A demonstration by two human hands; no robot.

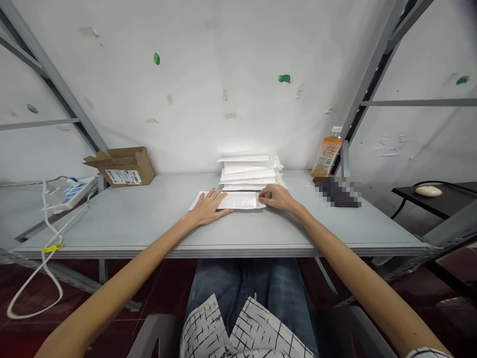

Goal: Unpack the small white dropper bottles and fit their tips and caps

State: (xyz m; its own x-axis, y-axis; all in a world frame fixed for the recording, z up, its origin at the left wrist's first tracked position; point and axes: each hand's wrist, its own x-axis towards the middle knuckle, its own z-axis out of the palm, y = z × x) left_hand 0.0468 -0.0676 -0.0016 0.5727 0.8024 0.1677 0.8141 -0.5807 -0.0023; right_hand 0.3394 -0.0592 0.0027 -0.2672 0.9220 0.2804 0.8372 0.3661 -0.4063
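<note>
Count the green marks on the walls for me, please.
4: a left mark and a right mark on the back wall, one mark on the right-hand wall, another on the left-hand wall. The metal frame may hide others.

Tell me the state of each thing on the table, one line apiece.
Left hand, open, flat on the envelope.
Right hand, fingers curled at the envelope's right end.
White padded envelope, lying flat.
Stack of white envelopes, piled, edges uneven.
Cardboard box, flaps open.
Plastic bottle, upright.
</note>
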